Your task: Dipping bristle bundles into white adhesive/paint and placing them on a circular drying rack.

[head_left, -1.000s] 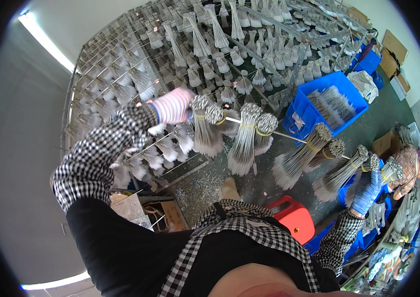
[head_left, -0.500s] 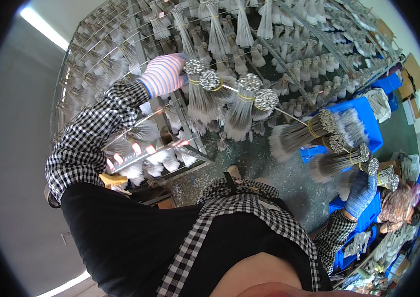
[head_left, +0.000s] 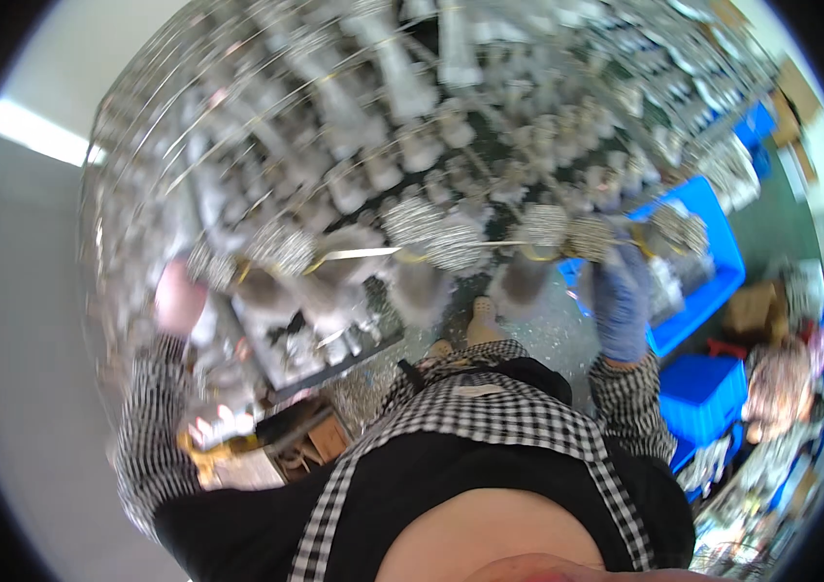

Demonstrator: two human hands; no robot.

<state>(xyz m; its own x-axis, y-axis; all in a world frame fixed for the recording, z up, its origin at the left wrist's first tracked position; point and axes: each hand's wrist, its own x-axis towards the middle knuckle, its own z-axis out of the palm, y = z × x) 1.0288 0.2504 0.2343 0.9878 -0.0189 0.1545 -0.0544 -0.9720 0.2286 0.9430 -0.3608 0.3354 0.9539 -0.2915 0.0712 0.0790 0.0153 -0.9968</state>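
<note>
A thin metal rod (head_left: pixel 363 253) runs sideways in front of me, carrying several bundles of fine grey strands (head_left: pixel 420 286). The bundles have silvery, coiled-looking tops and yellow ties, and their pale ends hang down. At the rod's left end is my left hand (head_left: pixel 180 297) in a pink glove, closed round it; motion blurs its fingers. My right hand (head_left: pixel 621 306), in a blue glove, grips the rod from below towards its right side. One bundle (head_left: pixel 676 229) lies beyond the right hand, over a blue bin. The bundle tops hide parts of the rod.
Racks (head_left: pixel 334 126) full of similar hanging bundles stand ahead and to the left. On the right are a large blue bin (head_left: pixel 718 276), a smaller blue bin (head_left: pixel 703 393) and cardboard boxes (head_left: pixel 757 310). An open box (head_left: pixel 320 436) sits at lower left.
My left hand has come down and left, away from the rack, with the rod's end. My right hand has moved left and up. The rod now lies nearly level before me, and the view has shifted.
</note>
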